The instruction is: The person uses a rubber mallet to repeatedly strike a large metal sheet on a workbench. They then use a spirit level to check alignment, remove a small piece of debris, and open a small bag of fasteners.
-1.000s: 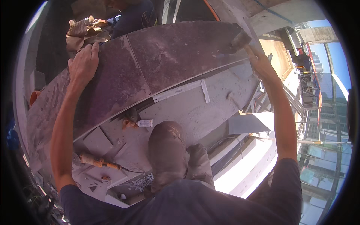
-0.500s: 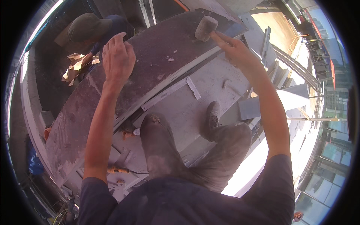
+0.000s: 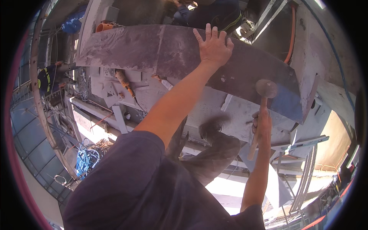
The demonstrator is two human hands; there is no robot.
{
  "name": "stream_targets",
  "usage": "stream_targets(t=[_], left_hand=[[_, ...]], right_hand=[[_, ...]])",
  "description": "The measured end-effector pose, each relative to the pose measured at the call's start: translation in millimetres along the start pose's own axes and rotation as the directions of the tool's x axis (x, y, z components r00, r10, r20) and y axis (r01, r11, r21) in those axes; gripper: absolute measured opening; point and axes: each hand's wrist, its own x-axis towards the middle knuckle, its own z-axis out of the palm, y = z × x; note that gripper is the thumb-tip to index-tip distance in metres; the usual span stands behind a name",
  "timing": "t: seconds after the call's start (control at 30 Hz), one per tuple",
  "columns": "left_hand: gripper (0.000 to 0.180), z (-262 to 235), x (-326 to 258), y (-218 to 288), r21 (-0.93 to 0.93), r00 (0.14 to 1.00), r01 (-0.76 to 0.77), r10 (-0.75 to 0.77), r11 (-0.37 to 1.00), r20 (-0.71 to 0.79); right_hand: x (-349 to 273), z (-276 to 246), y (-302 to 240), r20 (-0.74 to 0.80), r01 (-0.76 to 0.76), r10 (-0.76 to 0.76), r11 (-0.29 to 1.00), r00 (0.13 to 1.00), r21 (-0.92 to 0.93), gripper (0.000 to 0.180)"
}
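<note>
The person's left hand (image 3: pixel 213 45) lies flat on a big dark board (image 3: pixel 161 53). The fingers (image 3: pixel 209 33) are spread wide and hold nothing; the palm just presses on the board. The board is long, grey and dusty, and it stretches across the top of the view from left to right. It looks bent, but that may be only the camera.

The right hand (image 3: pixel 262 123) is closed tight around the wooden handle of a mallet (image 3: pixel 262 111). The mallet stands almost upright. Its round dark head (image 3: pixel 266 88) is at the top, right in front of the lower edge of the board, near the board's right end. Whether the head touches the board cannot be told. The end of the handle sticks out below the hand.

Under the board there are pale grey slabs (image 3: pixel 214 111) and some loose bits. An orange-brown tool (image 3: pixel 125 82) lies on them to the left. The person's own leg in grey trousers (image 3: pixel 214 149) and a blurry shoe (image 3: pixel 210 126) show between the two arms.

Another person in dark clothes (image 3: pixel 214 13) is behind the board at the top. A blue rope bundle (image 3: pixel 87 160) lies lower left. An orange hose (image 3: pixel 291 34) runs down the wall at the upper right.
</note>
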Motion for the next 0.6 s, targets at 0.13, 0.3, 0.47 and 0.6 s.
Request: stream_targets(t=[0.13,0.3,0.47,0.6], left_hand=[[0.041,2,9,6,0.05,0.998,0.055,-0.055,0.997,-0.011],[0.034,2,13,10,0.035,0.999,0.045,-0.045,0.998,-0.01],[0.031,1,23,12,0.056,0.999,0.039,-0.039,0.998,-0.005],[0.034,1,27,10,0.076,0.997,0.059,-0.062,0.995,0.036]], right_hand=[[14,12,-24,-0.053,-0.101,0.1,0.995,0.994,-0.011,0.068],[19,35,-53,-0.049,0.092,-0.094,0.995,0.994,-0.025,0.064],[45,50,-47,-0.046,0.077,-0.079,0.996,0.996,-0.042,0.058],[36,51,-67,-0.091,0.24,-0.241,0.971,0.966,-0.024,0.056]])
